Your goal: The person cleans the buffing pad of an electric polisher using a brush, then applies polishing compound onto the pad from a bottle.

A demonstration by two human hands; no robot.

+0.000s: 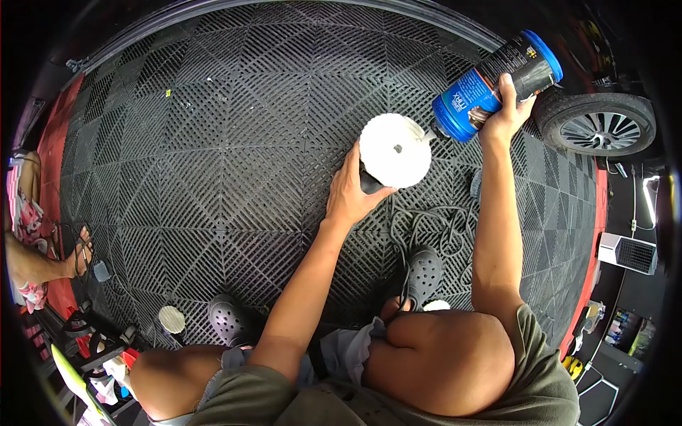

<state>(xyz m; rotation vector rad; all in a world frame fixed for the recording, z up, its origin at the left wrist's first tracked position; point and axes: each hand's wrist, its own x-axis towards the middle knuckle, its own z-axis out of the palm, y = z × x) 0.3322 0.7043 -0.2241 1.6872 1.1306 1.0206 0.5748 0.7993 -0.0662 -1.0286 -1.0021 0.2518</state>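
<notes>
My left hand (349, 192) is closed around the dark body (370, 183) behind a round white wool polishing pad (387, 160). The pad faces up toward me and has a small hole in its middle. In my right hand (506, 117) is a blue and black polish bottle (465, 99), tipped so that its cap end points down and left. Its pale nozzle (430, 134) reaches the pad's right edge; whether it touches the wool I cannot tell. Most of the tool behind the pad is hidden.
A dark cable (444, 227) lies coiled on the black grid floor (213, 142) by my shoes. A car wheel (604, 126) stands at right. Another pale pad (171, 319) sits lower left. Another person's leg (42, 259) shows at the left edge. A white-framed box (628, 253) is far right.
</notes>
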